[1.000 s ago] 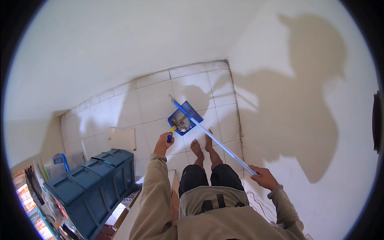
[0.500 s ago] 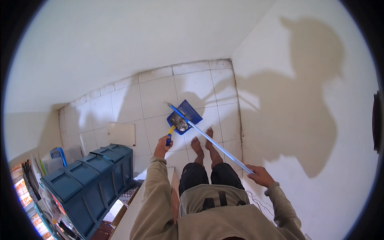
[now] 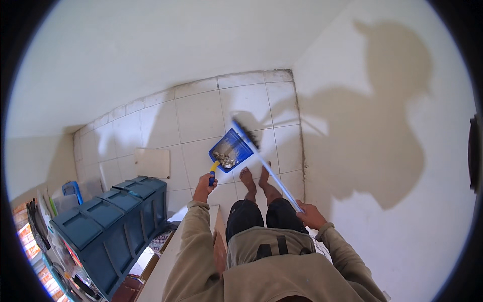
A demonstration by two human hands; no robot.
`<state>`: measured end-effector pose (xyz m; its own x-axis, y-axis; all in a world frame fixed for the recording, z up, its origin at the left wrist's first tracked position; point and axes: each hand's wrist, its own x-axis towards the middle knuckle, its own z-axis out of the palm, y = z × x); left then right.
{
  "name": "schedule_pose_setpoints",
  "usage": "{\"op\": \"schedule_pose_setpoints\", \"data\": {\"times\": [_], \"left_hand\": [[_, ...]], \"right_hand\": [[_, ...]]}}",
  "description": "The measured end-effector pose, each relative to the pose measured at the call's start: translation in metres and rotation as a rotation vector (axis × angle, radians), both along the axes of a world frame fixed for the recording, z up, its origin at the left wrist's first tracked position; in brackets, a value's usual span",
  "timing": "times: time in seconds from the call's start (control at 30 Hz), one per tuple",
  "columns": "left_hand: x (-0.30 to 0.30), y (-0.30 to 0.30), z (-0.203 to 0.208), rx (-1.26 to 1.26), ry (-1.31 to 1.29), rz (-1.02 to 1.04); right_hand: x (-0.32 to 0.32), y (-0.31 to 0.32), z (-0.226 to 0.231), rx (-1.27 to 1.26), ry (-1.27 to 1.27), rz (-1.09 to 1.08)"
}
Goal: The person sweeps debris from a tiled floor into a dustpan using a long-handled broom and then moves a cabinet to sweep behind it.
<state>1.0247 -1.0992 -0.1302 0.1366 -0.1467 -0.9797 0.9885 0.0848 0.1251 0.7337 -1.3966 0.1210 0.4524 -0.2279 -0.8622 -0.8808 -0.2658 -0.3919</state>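
Note:
My left hand [image 3: 206, 183] is closed round the yellow and blue handle of a blue dustpan [image 3: 234, 147]. The dustpan rests on the tiled floor, its open edge facing away to the upper right. Inside it lies a heap of grey debris [image 3: 225, 159], close to the handle end. My right hand [image 3: 312, 216] grips the pale blue pole of a broom [image 3: 283, 185]. The broom's blue head with dark bristles [image 3: 246, 134] is at the dustpan's open edge, slightly smeared by motion. My bare feet [image 3: 255, 177] stand just right of the dustpan.
A large dark blue-green lidded bin [image 3: 110, 226] stands at the left, beside assorted household items. A flat beige board [image 3: 152, 162] lies on the floor past it. White walls [image 3: 151, 60] meet the floor ahead and at the right. A pale panel edge [image 3: 173, 251] runs beside my left arm.
The broom head has moved from over the dustpan to its open edge, up and right. My right hand has come left and nearer my body. The dustpan has barely moved.

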Motion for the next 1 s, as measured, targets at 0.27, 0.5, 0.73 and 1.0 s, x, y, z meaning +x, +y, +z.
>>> {"op": "schedule_pose_setpoints", "data": {"times": [0.27, 0.5, 0.73, 1.0], "left_hand": [[-0.016, 0.014, 0.004, 0.01, -0.013, 0.053], [-0.031, 0.004, 0.008, -0.038, -0.003, 0.072], [-0.046, -0.005, -0.003, -0.029, -0.089, 0.145], [-0.026, 0.007, 0.002, -0.18, 0.049, 0.353]], "right_hand": [[-0.049, -0.02, 0.056, 0.131, -0.103, -0.202], [-0.053, -0.004, -0.006, -0.162, -0.031, 0.098], [-0.041, -0.03, 0.024, 0.136, -0.105, -0.121], [-0.03, -0.09, 0.007, -0.487, -0.369, 0.368]]}}
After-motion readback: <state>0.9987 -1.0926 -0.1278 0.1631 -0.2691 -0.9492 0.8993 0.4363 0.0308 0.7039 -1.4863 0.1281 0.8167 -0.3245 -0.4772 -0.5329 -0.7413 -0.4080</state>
